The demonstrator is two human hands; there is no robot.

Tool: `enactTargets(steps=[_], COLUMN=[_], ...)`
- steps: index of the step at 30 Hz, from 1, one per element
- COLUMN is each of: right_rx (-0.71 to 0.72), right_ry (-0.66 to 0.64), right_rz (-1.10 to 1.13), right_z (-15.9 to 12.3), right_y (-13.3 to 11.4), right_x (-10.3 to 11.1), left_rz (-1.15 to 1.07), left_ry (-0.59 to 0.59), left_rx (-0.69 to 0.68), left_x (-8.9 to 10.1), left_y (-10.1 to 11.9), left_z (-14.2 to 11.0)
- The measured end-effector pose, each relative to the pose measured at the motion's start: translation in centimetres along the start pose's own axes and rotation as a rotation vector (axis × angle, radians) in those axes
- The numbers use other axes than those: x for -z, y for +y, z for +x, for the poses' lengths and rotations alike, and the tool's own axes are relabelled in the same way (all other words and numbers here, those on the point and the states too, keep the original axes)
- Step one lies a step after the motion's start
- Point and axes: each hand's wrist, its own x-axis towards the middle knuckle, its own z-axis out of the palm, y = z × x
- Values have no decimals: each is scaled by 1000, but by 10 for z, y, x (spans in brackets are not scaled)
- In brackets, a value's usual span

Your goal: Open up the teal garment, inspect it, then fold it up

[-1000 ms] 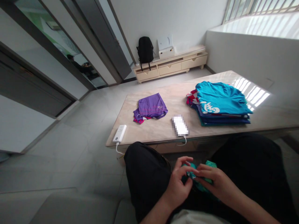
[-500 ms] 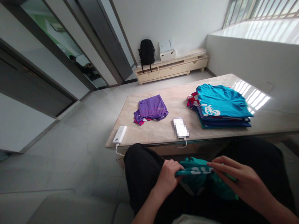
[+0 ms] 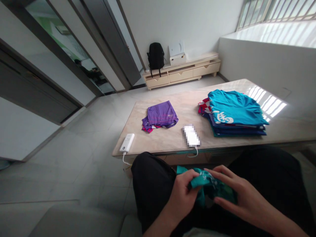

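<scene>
A teal garment [image 3: 209,187] with white print lies bunched in my lap, over my black trousers. My left hand [image 3: 182,194] grips its left end with closed fingers. My right hand [image 3: 237,197] holds its right side, fingers curled over the cloth. Both hands are below the near edge of the table [image 3: 172,141].
On the table lie a folded purple garment [image 3: 160,117], a stack of folded clothes topped by a blue shirt [image 3: 234,110], a white device on a cable [image 3: 190,135] and a white power bank [image 3: 127,142]. A low cabinet [image 3: 182,70] with a black backpack [image 3: 156,56] stands at the far wall.
The teal garment was stretched out between my hands half a second ago. My hands have since come closer together and the cloth is bunched again.
</scene>
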Motion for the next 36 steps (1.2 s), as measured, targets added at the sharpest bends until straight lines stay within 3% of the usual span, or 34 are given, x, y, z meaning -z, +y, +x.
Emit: enactTargets(steps=[4,10,12,17,20,24,28,32,36], right_rx=[-6,60,91,141,148,137,23,-162,-190], right_ry=[-16,89,132,240,321,408,445,445,286], right_rz=[100,130,121,148,168,117,60,-18,-21], right_z=[5,3,2,1,-1,-5,-7,-8,-3], right_y=[-7,2,0,-7,-9,-5,9,24,23], right_x=[-6,-4,-3,3,9,21,35,49,59], left_rz=[107,26,-7,-3,46,192,385,397,299], left_ry=[-11,13,-47,-349,-399,-371,-269,-80,-81], left_rx=[-146,25,44,104,151,196,286,249,251], left_x=[-14,-7,-6,-11,-14,-11,8,40,67], left_y=[-2,-10,-16,-34,-49,-71,-80,-62,-25], left_z=[0,-1,-1,-3,-6,-8,-4,4,3])
